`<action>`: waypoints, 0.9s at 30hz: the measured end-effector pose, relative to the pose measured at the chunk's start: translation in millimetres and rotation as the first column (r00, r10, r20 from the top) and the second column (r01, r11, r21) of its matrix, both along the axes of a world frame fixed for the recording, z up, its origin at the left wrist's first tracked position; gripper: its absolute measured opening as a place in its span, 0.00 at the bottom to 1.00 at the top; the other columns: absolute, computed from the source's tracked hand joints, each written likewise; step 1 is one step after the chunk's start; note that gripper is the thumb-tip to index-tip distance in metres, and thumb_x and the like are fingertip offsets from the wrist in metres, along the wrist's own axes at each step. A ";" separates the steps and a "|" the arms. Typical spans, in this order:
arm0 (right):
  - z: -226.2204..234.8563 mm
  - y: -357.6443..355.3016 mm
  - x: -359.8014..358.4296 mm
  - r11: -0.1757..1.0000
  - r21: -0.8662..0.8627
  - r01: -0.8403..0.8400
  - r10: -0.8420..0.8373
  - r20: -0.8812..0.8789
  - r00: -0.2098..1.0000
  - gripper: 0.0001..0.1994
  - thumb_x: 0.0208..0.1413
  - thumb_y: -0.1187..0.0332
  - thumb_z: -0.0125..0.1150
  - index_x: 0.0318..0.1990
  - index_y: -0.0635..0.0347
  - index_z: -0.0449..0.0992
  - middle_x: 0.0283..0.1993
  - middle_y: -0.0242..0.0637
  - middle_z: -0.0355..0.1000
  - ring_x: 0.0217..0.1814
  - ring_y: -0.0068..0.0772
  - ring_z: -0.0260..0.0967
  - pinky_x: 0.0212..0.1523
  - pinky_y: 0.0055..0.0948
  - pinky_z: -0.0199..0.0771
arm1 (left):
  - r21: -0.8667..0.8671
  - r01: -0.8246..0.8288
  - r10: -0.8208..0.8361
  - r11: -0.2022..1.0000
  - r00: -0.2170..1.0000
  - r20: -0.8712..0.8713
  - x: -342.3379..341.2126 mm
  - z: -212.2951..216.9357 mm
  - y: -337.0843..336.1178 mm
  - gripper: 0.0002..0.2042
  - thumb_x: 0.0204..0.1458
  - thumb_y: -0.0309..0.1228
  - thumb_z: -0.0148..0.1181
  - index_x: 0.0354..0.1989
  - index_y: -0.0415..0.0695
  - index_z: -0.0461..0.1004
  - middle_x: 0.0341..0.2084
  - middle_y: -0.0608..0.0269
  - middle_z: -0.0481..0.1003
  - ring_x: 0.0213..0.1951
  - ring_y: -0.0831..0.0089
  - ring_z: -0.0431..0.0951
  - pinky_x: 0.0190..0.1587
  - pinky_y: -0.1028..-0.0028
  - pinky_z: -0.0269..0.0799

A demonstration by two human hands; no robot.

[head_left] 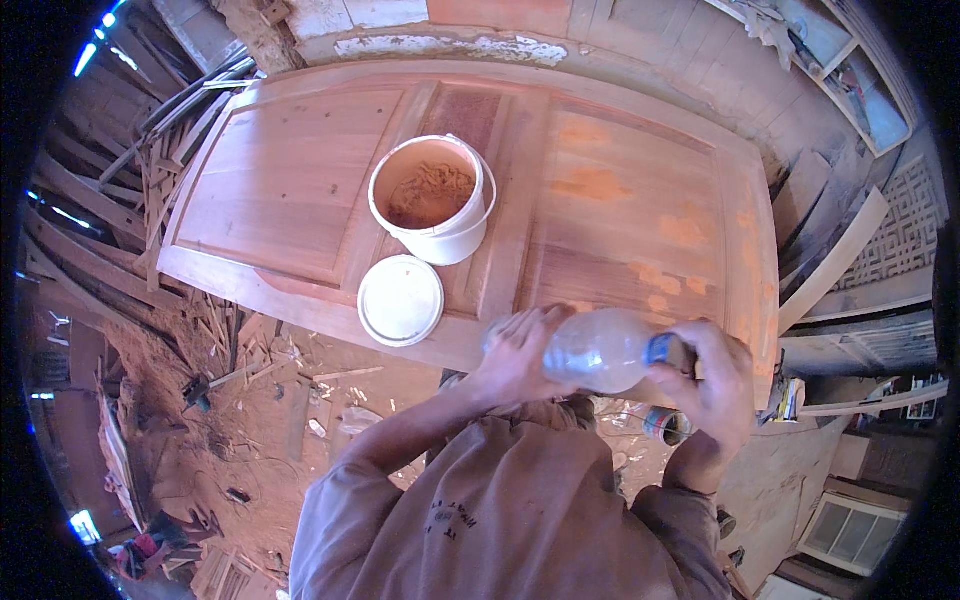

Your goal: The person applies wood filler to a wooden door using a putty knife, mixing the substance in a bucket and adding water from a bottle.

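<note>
A clear plastic bottle (pixel 605 350) is held sideways over the near edge of a wooden door (pixel 300 180). My left hand (pixel 520 355) is closed round the bottle's left part. My right hand (pixel 715 380) grips its other end beside a blue band; whether the fingers hold a cap there is hidden. To the left and farther off, a white bucket (pixel 455 240) with a handle stands on the door, partly filled with reddish-brown powdery material. Its round white lid (pixel 400 300) lies in front of it. Orange patches mark the door's right panel.
Wood scraps (pixel 250 360) and reddish dust cover the floor at left, with long boards (pixel 90 200) piled behind. An open tin (pixel 665 425) is below the door's near edge. A curved board (pixel 835 260) leans at right, near a white-framed window (pixel 855 530).
</note>
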State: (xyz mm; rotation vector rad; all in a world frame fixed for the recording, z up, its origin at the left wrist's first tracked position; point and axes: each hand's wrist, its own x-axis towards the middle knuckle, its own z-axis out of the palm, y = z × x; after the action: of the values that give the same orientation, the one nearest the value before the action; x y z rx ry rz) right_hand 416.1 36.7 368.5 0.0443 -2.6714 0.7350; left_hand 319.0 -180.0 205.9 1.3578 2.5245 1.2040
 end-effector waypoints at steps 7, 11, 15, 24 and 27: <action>8.9 -15.0 -44.9 0.897 -0.120 -0.426 0.438 0.104 0.893 0.24 0.45 0.67 0.73 0.52 0.58 0.75 0.45 0.43 0.72 0.42 0.42 0.75 0.40 0.35 0.77 | -0.035 0.230 -0.210 0.973 0.932 0.296 -39.0 46.8 -67.7 0.48 0.37 0.51 0.76 0.64 0.38 0.57 0.48 0.43 0.74 0.47 0.43 0.78 0.51 0.55 0.74; -4.9 -24.9 -70.9 0.825 -0.160 -0.542 0.553 0.034 0.832 0.24 0.45 0.74 0.70 0.54 0.51 0.78 0.49 0.42 0.69 0.48 0.41 0.73 0.45 0.32 0.77 | 0.056 0.269 -0.263 0.962 0.843 0.470 -63.1 34.2 -85.3 0.51 0.32 0.47 0.79 0.64 0.36 0.58 0.55 0.44 0.71 0.54 0.48 0.75 0.58 0.58 0.71; -14.8 -21.4 -87.9 0.861 -0.214 -0.462 0.476 0.020 0.879 0.19 0.50 0.79 0.65 0.50 0.52 0.79 0.51 0.41 0.69 0.48 0.40 0.72 0.45 0.31 0.76 | -0.019 0.134 -0.101 0.991 0.825 0.556 -80.7 37.1 -108.3 0.49 0.33 0.46 0.78 0.63 0.35 0.59 0.52 0.41 0.73 0.52 0.48 0.76 0.56 0.57 0.72; -105.9 19.6 -63.4 0.798 -0.598 0.074 -0.094 -0.002 0.996 0.15 0.63 0.72 0.54 0.56 0.63 0.70 0.49 0.39 0.67 0.44 0.27 0.66 0.46 0.26 0.69 | 0.036 -0.437 0.412 0.899 0.869 0.276 -144.3 45.0 -182.0 0.48 0.33 0.46 0.77 0.63 0.34 0.60 0.49 0.38 0.74 0.53 0.49 0.77 0.54 0.59 0.73; -119.4 25.1 -47.6 0.744 -0.635 0.208 -0.220 0.062 0.974 0.16 0.64 0.70 0.53 0.58 0.63 0.69 0.47 0.37 0.67 0.40 0.25 0.65 0.44 0.25 0.68 | -0.108 -0.443 0.455 0.890 0.877 0.156 -163.9 49.3 -196.0 0.47 0.33 0.44 0.77 0.63 0.36 0.60 0.47 0.40 0.76 0.51 0.47 0.78 0.52 0.58 0.74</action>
State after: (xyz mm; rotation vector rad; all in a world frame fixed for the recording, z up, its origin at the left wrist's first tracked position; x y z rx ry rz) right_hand 368.4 61.8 249.1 -0.4276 -2.2095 1.5067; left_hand 155.1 -376.0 255.2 0.6215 2.8008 1.2136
